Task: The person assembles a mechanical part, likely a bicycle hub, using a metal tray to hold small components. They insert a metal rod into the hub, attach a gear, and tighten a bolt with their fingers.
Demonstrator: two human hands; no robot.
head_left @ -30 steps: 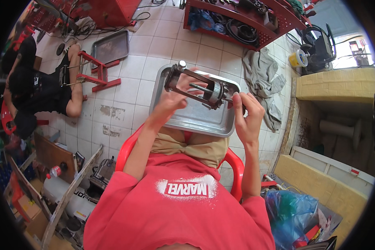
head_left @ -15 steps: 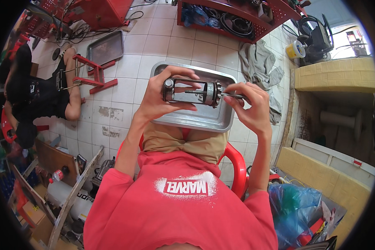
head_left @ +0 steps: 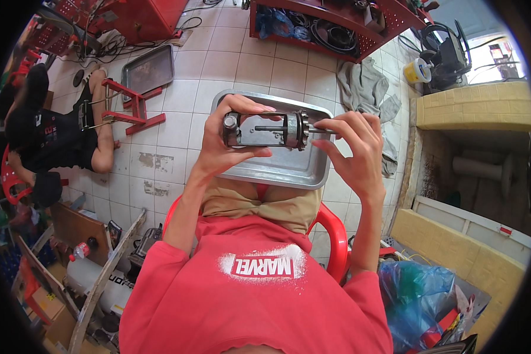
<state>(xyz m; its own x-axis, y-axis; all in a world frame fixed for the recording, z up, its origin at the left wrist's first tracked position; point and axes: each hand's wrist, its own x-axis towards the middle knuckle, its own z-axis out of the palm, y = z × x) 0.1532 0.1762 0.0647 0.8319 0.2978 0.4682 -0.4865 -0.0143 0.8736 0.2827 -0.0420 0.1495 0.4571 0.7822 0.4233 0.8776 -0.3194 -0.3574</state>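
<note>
Between the thumb and fingers of my left hand (head_left: pixel 221 130) is an open-sided metal cage assembly (head_left: pixel 290 128), held sideways. It has a toothed ring at its right end and a thin rod running along its inside. My right hand (head_left: pixel 357 144) pinches a slim metal shaft (head_left: pixel 324 130) that sticks out through the toothed end; its thumb hangs a little below the shaft. Under both hands a shallow metal tray (head_left: pixel 265 178) rests over my lap. What lies on the tray behind the assembly is partly hidden.
Another person in black (head_left: pixel 65 124) sits at the left beside a red metal stand (head_left: pixel 137 112). A second tray (head_left: pixel 149 69) lies on the tiled floor. Ahead stands a red tool cart (head_left: pixel 312 26). A grey cloth (head_left: pixel 363 88) and a blue plastic bag (head_left: pixel 416 295) are at the right.
The assembly has shifted slightly left in my left hand's grip. My right hand has levelled the shaft, which now lines up with the toothed end.
</note>
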